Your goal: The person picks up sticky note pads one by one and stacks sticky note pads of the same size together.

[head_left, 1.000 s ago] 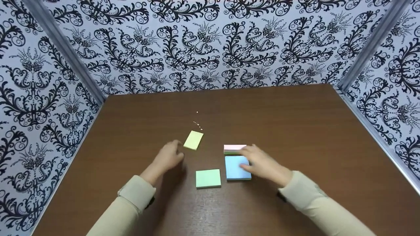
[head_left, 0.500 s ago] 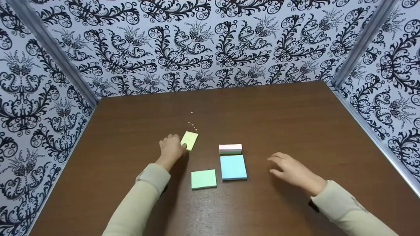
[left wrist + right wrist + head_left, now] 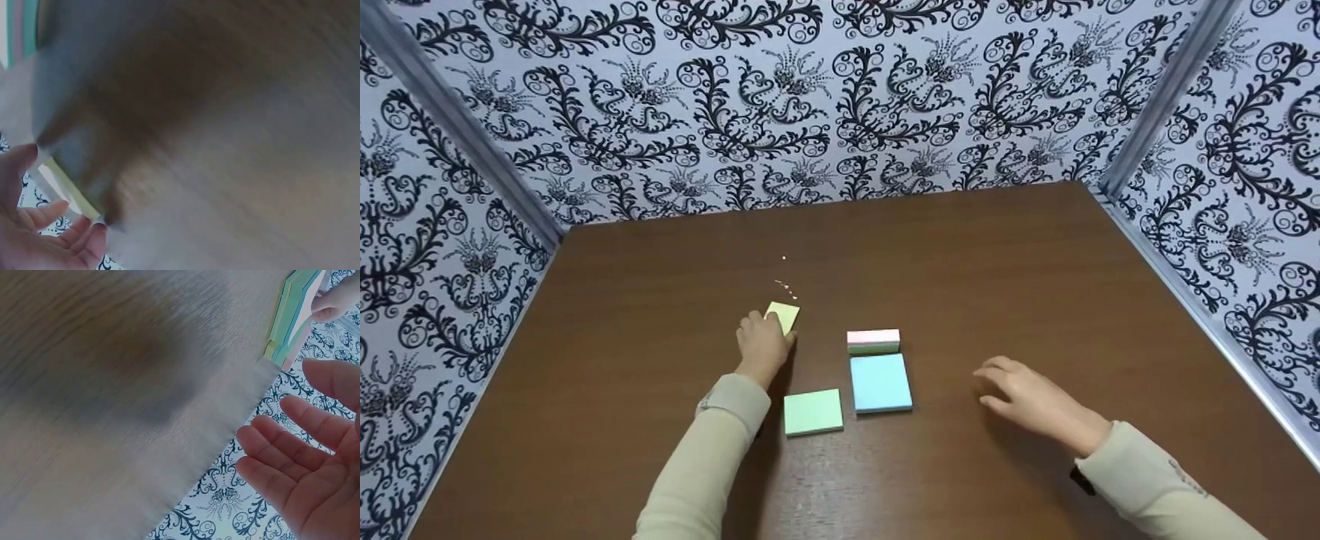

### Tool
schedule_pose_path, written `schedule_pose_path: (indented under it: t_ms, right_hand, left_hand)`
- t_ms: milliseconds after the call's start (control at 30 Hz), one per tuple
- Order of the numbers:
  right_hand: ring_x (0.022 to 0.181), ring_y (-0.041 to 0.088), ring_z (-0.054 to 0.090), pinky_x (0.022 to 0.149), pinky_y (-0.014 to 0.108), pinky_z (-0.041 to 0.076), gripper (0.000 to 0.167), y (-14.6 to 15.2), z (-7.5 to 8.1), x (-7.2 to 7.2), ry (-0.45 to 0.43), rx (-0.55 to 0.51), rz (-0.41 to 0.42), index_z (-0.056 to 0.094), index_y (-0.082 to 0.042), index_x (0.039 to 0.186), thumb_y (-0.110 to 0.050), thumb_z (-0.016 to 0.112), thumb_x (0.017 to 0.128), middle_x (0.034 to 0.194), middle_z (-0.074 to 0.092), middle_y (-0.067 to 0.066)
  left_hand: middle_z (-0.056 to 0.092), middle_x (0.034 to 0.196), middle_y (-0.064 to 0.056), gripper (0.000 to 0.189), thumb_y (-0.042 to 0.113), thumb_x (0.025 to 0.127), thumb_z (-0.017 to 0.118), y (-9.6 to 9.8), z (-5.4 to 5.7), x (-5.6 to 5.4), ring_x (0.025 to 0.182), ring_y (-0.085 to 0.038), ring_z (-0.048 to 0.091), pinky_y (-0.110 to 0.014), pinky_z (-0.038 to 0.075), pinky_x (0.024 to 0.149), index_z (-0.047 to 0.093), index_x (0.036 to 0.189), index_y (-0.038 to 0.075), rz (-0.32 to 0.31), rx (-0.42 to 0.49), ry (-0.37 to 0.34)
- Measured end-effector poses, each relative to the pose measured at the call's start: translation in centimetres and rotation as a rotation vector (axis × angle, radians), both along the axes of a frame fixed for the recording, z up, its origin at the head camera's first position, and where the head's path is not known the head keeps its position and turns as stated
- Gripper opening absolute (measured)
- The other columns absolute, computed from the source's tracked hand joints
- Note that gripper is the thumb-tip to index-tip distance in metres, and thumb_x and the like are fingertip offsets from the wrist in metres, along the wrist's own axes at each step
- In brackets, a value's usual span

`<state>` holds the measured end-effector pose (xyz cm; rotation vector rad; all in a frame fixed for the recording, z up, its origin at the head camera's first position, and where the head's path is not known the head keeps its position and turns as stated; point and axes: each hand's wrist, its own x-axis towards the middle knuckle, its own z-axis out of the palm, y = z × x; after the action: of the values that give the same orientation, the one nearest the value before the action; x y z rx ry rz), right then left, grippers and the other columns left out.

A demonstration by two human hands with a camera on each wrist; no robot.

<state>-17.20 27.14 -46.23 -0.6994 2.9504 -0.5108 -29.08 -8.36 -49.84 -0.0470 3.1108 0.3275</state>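
My left hand is over a small yellow sticky note pad lying on the table. In the left wrist view the thumb stands slightly apart from one end of the pad, and fingertips touch or nearly touch the other end. Part of the pad is hidden under the hand in the head view. My right hand hovers over the table at the right, its fingers relaxed and holding nothing. Between the hands lie a blue sticky note pad and a green one.
A narrow block of pink and green layered notes adjoins the blue pad's far edge. Tiny pale scraps lie beyond the yellow pad. Patterned walls enclose the brown table at the back and sides.
My left hand has moved forward and over the yellow pad. The right hand has left the blue pad and moved to the right. The view has shifted slightly.
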Motion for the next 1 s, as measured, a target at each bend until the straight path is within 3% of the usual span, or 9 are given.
schedule_pose_path:
  t_ms: [167,333,533,667,800,1000]
  right_hand:
    - [0.104,0.037,0.053,0.084,0.049,0.044,0.034,-0.1,0.0,0.0,-0.022,0.008,0.006,0.057,0.005,0.114,-0.012,0.061,0.085,0.115,0.053,0.023]
    - [0.105,0.037,0.053,0.085,0.049,0.044,0.034,-0.3,-0.3,0.0,-0.039,0.012,0.008,0.057,0.005,0.114,-0.012,0.061,0.086,0.115,0.054,0.022]
    - [0.106,0.037,0.053,0.085,0.048,0.044,0.034,-0.6,-0.6,0.0,-0.021,0.018,0.016,0.057,0.005,0.114,-0.012,0.061,0.085,0.116,0.054,0.022]
    - [0.106,0.037,0.053,0.085,0.049,0.044,0.034,-0.9,-0.6,-0.1,-0.021,0.019,0.026,0.057,0.005,0.114,-0.012,0.061,0.085,0.115,0.054,0.022]
    - [0.105,0.036,0.054,0.085,0.048,0.044,0.033,-1.1,-0.7,-0.2,-0.023,0.022,0.031,0.057,0.006,0.113,-0.012,0.061,0.085,0.114,0.054,0.022]
    - [0.102,0.035,0.055,0.083,0.047,0.045,0.032,-1.4,-0.8,-0.3,-0.021,0.023,0.057,0.058,0.006,0.112,-0.011,0.060,0.085,0.112,0.055,0.020]
  left_hand:
    - [0.052,0.100,-0.021,0.030,0.028,0.087,0.059,-0.6,-0.2,0.0,0.095,-0.037,0.051,-0.046,0.042,0.081,0.060,0.098,0.000,-0.095,-0.080,0.049]
    - [0.051,0.097,-0.020,0.017,0.020,0.088,0.056,-1.6,-0.4,0.4,0.093,-0.038,0.050,-0.048,0.040,0.082,0.056,0.089,0.002,-0.210,-0.059,0.037]
    - [0.051,0.100,-0.018,0.014,0.013,0.086,0.058,-3.0,-0.4,1.7,0.092,-0.038,0.050,-0.050,0.040,0.084,0.048,0.079,0.006,-0.388,-0.018,0.047]
    - [0.052,0.107,-0.017,0.009,0.012,0.084,0.059,-4.0,-0.4,2.4,0.094,-0.038,0.052,-0.051,0.041,0.084,0.054,0.088,0.005,-0.494,-0.005,0.065]
    - [0.052,0.116,-0.017,0.024,0.013,0.086,0.057,-4.9,-0.5,2.9,0.103,-0.038,0.050,-0.053,0.039,0.089,0.058,0.109,0.004,-0.560,0.009,0.053]
    - [0.048,0.125,-0.018,0.037,0.021,0.089,0.057,-5.5,-0.5,3.2,0.112,-0.038,0.046,-0.053,0.035,0.095,0.054,0.122,0.005,-0.579,0.016,0.015]
